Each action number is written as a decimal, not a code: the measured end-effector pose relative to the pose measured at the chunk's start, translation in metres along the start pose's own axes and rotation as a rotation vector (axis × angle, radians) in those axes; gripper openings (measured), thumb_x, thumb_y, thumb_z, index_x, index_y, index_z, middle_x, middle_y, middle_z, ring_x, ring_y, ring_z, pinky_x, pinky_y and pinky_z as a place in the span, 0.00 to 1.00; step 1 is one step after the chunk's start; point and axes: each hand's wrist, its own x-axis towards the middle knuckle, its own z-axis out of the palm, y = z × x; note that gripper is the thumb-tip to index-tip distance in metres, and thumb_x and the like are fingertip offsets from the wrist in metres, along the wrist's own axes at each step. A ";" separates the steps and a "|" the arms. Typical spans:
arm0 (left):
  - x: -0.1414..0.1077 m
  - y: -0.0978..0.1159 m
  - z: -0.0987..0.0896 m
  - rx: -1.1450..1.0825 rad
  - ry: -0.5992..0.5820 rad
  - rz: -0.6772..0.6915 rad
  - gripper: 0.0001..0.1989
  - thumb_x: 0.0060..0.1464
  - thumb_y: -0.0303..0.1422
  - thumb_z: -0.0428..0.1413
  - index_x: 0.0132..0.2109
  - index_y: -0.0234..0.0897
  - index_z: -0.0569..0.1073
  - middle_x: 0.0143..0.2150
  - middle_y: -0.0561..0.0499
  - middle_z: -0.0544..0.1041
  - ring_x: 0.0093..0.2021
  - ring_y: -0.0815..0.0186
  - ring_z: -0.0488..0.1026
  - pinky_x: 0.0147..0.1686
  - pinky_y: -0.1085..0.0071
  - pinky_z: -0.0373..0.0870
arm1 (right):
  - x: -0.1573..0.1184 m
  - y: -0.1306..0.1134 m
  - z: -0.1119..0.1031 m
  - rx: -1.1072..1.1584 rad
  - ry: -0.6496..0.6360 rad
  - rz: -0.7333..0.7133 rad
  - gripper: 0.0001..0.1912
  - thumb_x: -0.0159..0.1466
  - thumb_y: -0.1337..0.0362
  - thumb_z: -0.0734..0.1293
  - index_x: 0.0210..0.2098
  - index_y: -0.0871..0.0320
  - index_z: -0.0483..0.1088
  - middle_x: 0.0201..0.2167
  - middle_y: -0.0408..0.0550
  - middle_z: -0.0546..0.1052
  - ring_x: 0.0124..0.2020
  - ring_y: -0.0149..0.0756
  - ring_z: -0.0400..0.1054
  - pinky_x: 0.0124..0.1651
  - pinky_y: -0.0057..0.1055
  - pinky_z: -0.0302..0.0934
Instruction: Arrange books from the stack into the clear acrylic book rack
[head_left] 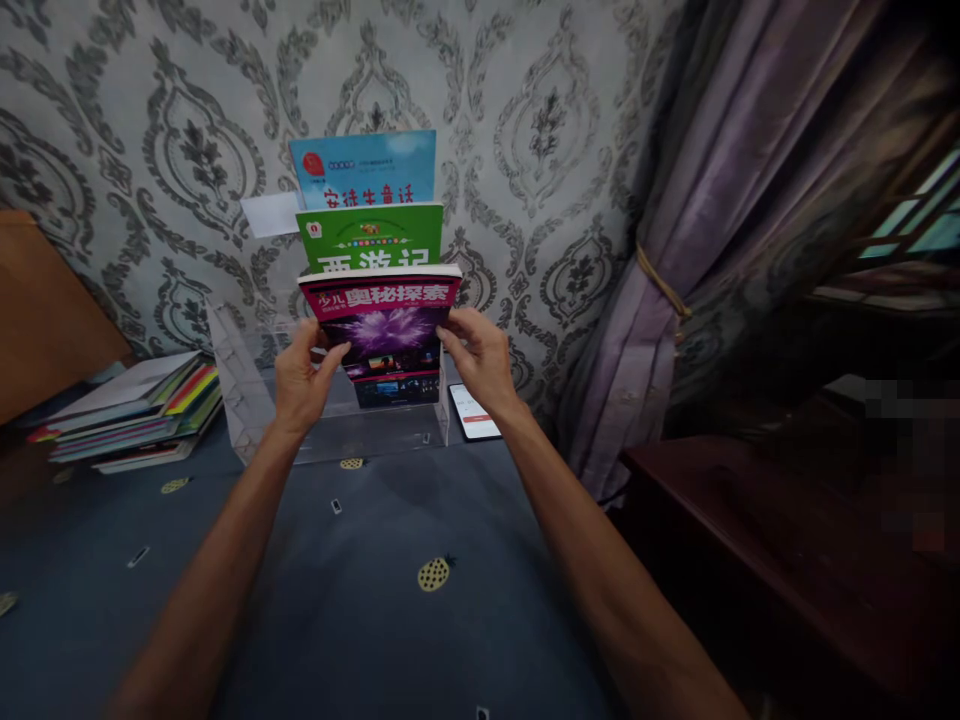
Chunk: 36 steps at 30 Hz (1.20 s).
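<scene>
Both hands grip a children's magazine with a pink masthead and a purple cover picture [386,335], held upright at its side edges. My left hand [304,380] has the left edge, and my right hand [480,360] has the right edge. The magazine's lower part sits just inside a clear acrylic book rack [247,390]. Behind it stand a green book [367,238] and a blue book [362,168], their lower parts hidden by the magazine.
A stack of books [135,410] lies left of the rack, and a phone [472,412] lies to its right, on a blue pineapple-patterned bedspread [337,570]. Damask wallpaper [547,130] stands behind, with a purple curtain [720,200] and dark wooden furniture [750,520] to the right.
</scene>
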 end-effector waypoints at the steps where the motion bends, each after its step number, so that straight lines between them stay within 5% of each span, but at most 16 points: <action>1: -0.001 0.001 0.001 0.009 0.017 0.008 0.15 0.59 0.46 0.59 0.45 0.40 0.71 0.33 0.55 0.73 0.30 0.67 0.71 0.29 0.72 0.72 | 0.000 0.000 0.000 -0.002 -0.003 0.003 0.11 0.70 0.57 0.64 0.43 0.54 0.76 0.35 0.46 0.75 0.38 0.38 0.71 0.44 0.36 0.67; 19: -0.005 -0.012 0.007 -0.098 -0.029 -0.028 0.13 0.59 0.41 0.59 0.48 0.42 0.71 0.35 0.55 0.75 0.32 0.68 0.71 0.33 0.72 0.70 | 0.001 -0.001 -0.007 -0.021 -0.124 0.150 0.13 0.68 0.55 0.65 0.44 0.53 0.78 0.39 0.48 0.79 0.40 0.41 0.73 0.48 0.41 0.69; 26: -0.014 -0.027 0.009 -0.062 -0.081 -0.056 0.14 0.60 0.43 0.57 0.47 0.39 0.70 0.30 0.58 0.70 0.27 0.71 0.66 0.30 0.74 0.65 | 0.001 0.002 -0.007 -0.061 -0.244 0.192 0.09 0.64 0.65 0.65 0.40 0.56 0.77 0.36 0.47 0.80 0.38 0.41 0.74 0.44 0.37 0.67; 36: -0.015 -0.005 0.012 0.282 -0.229 -0.062 0.08 0.64 0.37 0.53 0.43 0.37 0.71 0.29 0.54 0.74 0.27 0.66 0.71 0.30 0.71 0.61 | 0.003 0.012 -0.013 -0.283 -0.334 0.257 0.04 0.60 0.69 0.66 0.33 0.56 0.73 0.30 0.47 0.79 0.32 0.41 0.73 0.37 0.35 0.63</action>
